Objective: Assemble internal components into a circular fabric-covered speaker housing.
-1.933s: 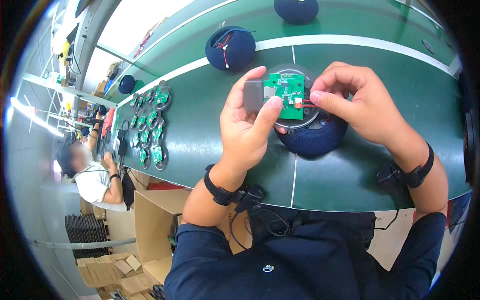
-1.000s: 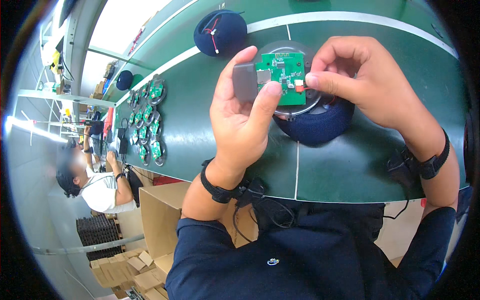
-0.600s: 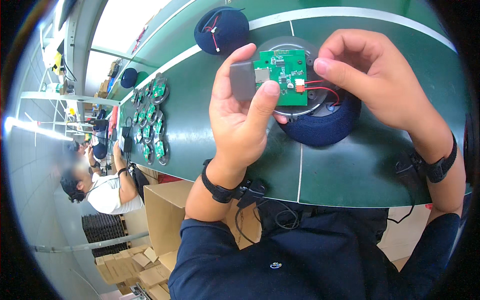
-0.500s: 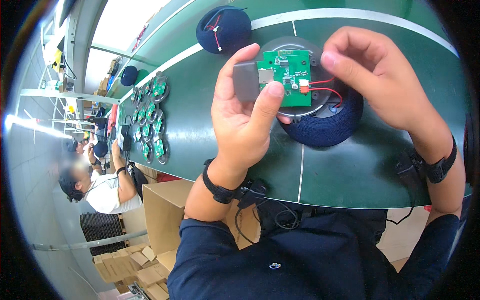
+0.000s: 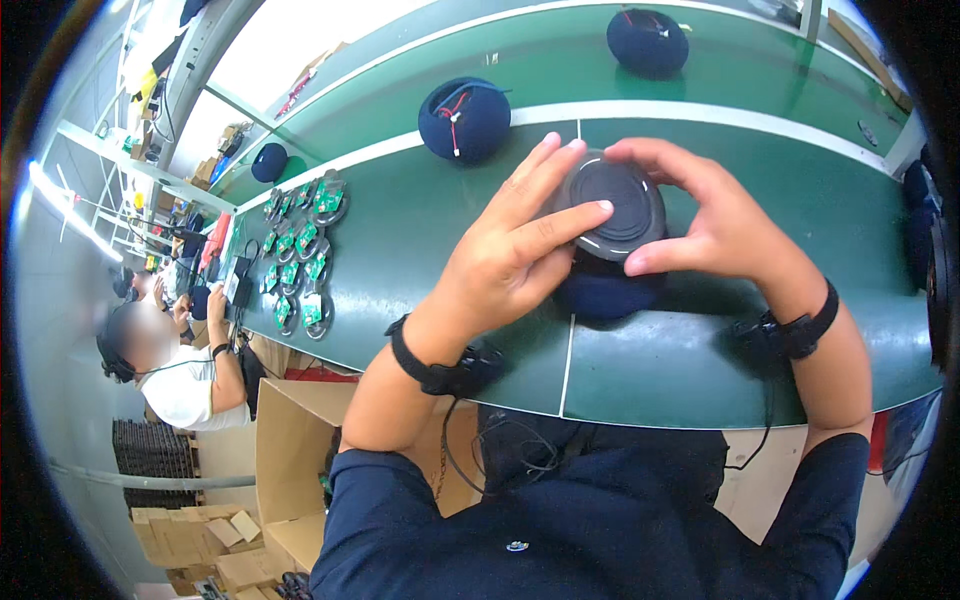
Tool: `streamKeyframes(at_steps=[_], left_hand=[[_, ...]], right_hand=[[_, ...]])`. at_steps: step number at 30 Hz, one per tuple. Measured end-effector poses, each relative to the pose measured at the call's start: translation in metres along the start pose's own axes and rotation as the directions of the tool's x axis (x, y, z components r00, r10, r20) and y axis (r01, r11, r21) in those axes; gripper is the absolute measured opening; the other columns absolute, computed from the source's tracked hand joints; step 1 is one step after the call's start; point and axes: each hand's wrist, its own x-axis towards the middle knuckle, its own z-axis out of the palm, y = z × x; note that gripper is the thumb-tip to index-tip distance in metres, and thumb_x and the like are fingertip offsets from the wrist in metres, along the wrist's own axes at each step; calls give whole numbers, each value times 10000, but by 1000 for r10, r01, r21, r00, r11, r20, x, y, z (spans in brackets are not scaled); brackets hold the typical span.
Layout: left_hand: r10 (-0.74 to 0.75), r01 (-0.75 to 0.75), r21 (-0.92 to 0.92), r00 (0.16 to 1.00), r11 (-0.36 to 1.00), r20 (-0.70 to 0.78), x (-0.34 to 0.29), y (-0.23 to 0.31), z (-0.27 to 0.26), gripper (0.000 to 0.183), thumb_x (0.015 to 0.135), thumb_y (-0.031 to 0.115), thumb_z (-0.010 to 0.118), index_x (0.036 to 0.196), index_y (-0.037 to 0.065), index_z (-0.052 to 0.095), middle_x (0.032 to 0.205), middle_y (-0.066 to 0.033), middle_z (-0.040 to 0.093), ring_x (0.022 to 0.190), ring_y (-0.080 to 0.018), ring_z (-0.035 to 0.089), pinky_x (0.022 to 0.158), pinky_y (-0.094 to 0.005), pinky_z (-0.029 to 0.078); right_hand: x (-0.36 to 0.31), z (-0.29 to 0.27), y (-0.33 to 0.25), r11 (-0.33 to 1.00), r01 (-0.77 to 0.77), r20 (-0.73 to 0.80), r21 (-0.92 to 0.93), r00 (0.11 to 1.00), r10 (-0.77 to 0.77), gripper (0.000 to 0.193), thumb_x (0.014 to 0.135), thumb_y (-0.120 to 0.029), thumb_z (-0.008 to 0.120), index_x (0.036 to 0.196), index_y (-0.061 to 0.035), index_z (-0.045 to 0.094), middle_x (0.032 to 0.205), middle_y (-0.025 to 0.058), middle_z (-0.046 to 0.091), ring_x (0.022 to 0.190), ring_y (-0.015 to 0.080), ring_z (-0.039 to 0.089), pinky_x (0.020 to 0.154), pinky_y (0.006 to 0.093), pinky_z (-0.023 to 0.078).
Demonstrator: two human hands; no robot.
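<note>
A round dark-grey plastic base (image 5: pixel 625 190) sits over a navy fabric-covered round body (image 5: pixel 612 295) on the green table, its smooth ringed face turned up. My right hand (image 5: pixel 705 215) grips the rim from the right, thumb at the near side and fingers at the far side. From the left, my left hand (image 5: pixel 515 235) holds the base too, one finger laid across its top and others at its edge. The green circuit board and red wires are hidden from sight. Whether the base is seated on the body I cannot tell.
Another navy round body (image 5: pixel 466 130) with red wires stands beyond my left hand; one more (image 5: pixel 648 45) lies on the far ledge. Several bases with circuit boards (image 5: pixel 300 240) fill the table's left. A cardboard box (image 5: pixel 300 450) stands below; a co-worker (image 5: pixel 190 370) sits at far left.
The base has been turned over, so its board no longer shows and its outer face is up, above the navy body. My right hand has moved onto its rim. The view has shifted.
</note>
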Motion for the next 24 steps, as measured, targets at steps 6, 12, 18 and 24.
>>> streamKeyframes(at_steps=[6,12,18,24], left_hand=[[-264,255,113,961,960,76,7,19,0,506,889,85,711,1377,-30,642,1501,-263,572,1375,-417,590,1154,-463,470],[-207,214,394,976,894,-60,21,34,19,311,905,80,692,1185,-53,676,1148,-221,619,1062,-411,609,949,-488,515],[-240,269,369,963,889,-123,35,19,32,131,965,98,656,1004,-25,633,986,-203,585,917,-404,570,832,-493,484],[-147,144,407,989,902,-23,34,6,33,102,979,85,650,962,-10,617,938,-192,561,877,-398,547,834,-493,474]], right_hand=[[-4,9,-5,886,121,-49,-448,986,-160,1015,703,-534,962,1438,52,579,1265,276,718,1141,430,721,994,448,585],[-7,27,-16,872,-20,-144,-489,988,-58,1010,704,-554,945,1421,62,591,1182,288,734,1036,432,749,894,463,617],[-9,35,-21,851,-23,-176,-524,981,-82,835,724,-557,928,1262,32,680,1093,248,758,972,425,753,842,470,622],[-10,36,-23,845,-43,-174,-534,983,-59,863,718,-596,919,1261,34,689,1096,249,763,977,422,757,842,472,626]])
